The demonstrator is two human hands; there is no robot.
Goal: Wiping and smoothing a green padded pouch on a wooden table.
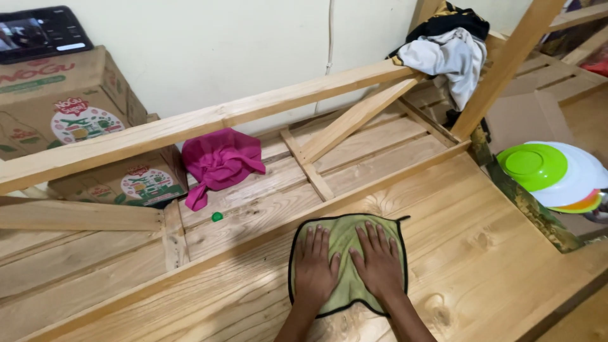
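A wide pale wooden surface (481, 253) of planks fills the near half of the view, with knots showing in the grain. Beyond its far edge lies a lower slatted wooden frame (373, 152), crossed by a long rail (209, 120) that runs from the left up toward the far right, and a slanted post (506, 63) rises on the right. At the far left two cardboard boxes (69, 107) stand stacked against the cream wall, a dark device (41, 31) lying on the upper one. A heap of white and dark clothes (449, 50) hangs over the frame at the far right. On the right, just off the surface, sits a stack of plastic plates (563, 177) with a green one uppermost. A pink bundle of cloth (221, 161) rests on the slats near the boxes, and a small green cap (217, 216) lies near it.

At the near middle a green cloth (345, 244) with dark edging lies spread on the surface. The left hand (315, 266) and right hand (379, 263) both rest flat on it, side by side, fingers stretched out and pointing away, gripping nothing. Judged from this, the wiping of the planks is under way, both palms pressing the cloth down. The next stroke would call for steady downward pressure while sliding the cloth along the grain, keeping it flat under the palms.
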